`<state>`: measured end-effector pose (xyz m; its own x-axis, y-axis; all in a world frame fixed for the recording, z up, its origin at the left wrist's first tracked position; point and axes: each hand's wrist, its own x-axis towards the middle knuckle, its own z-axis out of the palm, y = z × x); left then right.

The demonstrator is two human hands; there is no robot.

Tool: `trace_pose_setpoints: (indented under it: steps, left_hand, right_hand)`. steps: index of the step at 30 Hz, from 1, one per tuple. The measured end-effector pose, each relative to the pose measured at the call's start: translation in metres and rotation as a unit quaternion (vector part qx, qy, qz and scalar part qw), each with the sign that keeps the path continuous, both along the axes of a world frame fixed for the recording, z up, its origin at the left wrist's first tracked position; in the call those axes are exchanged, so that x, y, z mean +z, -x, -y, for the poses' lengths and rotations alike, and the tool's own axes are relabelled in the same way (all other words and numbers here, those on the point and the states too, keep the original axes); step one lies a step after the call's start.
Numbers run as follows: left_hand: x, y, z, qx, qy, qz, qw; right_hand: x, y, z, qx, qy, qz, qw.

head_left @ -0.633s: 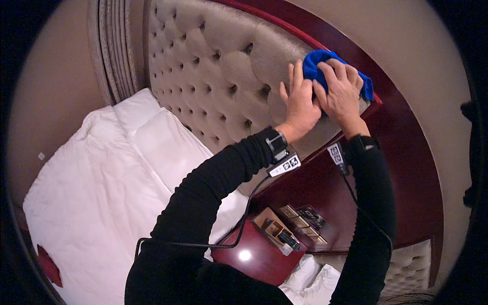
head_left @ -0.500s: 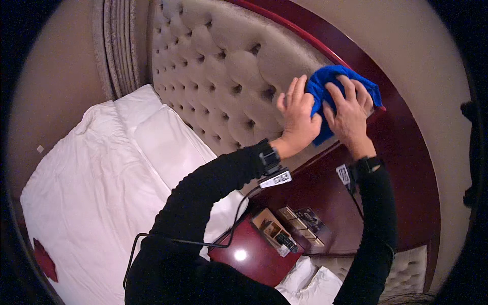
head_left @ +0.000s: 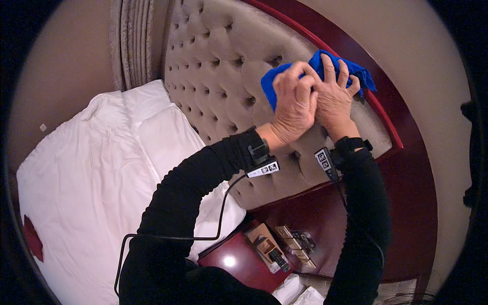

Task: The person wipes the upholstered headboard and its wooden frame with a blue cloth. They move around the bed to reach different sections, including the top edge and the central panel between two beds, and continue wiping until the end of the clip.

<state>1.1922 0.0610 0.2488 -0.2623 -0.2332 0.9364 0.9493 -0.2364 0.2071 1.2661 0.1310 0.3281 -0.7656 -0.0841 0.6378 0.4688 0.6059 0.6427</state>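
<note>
Watching from my end, the thing to think about is the bright blue, soft-looking fabric cloth [head_left: 269, 87], which is up against the tufted grey-beige upholstered headboard [head_left: 244, 76]. It's near the headboard's upper right part, and its far right end lies over the glossy red raised trim [head_left: 387, 118].

My read: it weighs next to nothing, it's floppy, and there's nothing fragile about it. It looks a bit fuzzy, so I'd expect it to drag on the padding and slide more easily over that shiny trim. Being limp, it won't push from an edge; it'd just crumple. I'd want a broad, flat palm on the middle, plus a pinch on a loose end. The flap poking out at the left and the end over the trim both look like easy grabs.

Hands: the right hand [head_left: 334, 104] has its fingers fanned wide on top of the cloth, pressing rather than gripping as far as I can see. The left hand [head_left: 295, 104] is right beside it, fingers bent over the cloth's left part; can't tell whether it's actually pinching any fabric, since the fingers hide the contact.
</note>
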Motion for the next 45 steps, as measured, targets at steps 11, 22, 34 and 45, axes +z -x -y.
trace_pose_setpoints:
  steps: [11, 22, 34, 45]
  left_hand:
    - [-0.03, 0.027, -0.051, -0.058, -0.074, 0.121, 0.988]
    - [-0.063, 0.025, -0.082, 0.174, 0.081, 0.225, 0.955]
    - [-0.065, 0.023, -0.06, 0.151, 0.215, 0.234, 0.936]
    - [-0.08, -0.051, -0.044, 0.018, 0.116, 0.103, 0.988]
  right_hand:
    - [-0.006, 0.039, -0.001, 0.056, 0.008, 0.022, 0.998]
    - [-0.025, 0.055, -0.021, 0.097, 0.02, 0.01, 0.995]
    - [-0.035, 0.038, -0.014, 0.133, -0.058, -0.016, 0.989]
    - [-0.059, -0.051, -0.022, 0.13, -0.123, -0.014, 0.984]
